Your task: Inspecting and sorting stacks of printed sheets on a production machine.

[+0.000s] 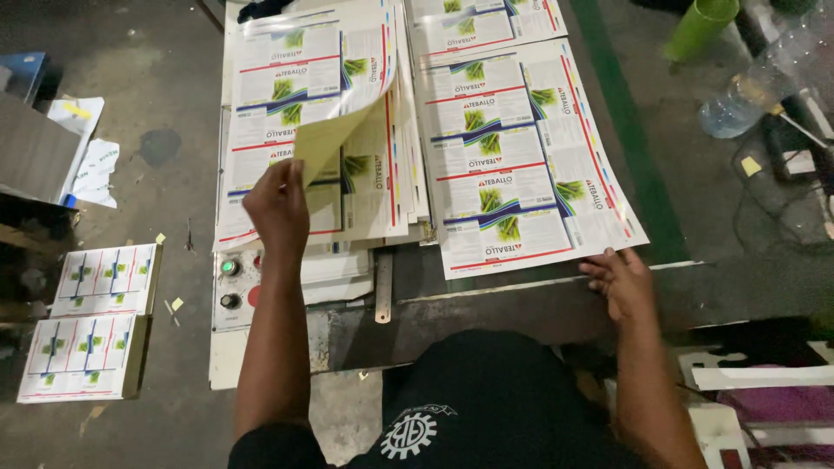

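Two stacks of large glossy printed label sheets lie side by side on a metal work table [486, 304]. My left hand [278, 208] grips the near corner of the top sheet [334, 135] of the left stack [304, 78] and curls it up, showing its yellowish back. My right hand [618, 280] rests with spread fingers on the near right corner of the right stack [521, 156], pressing it flat at the table's edge.
A control panel with a green button [230, 267] and a dark knob [229, 300] sits under the left stack. Two smaller sheet piles [87, 334] lie on the floor at left. A plastic bottle [747, 95] and a green cup [699, 28] are at right.
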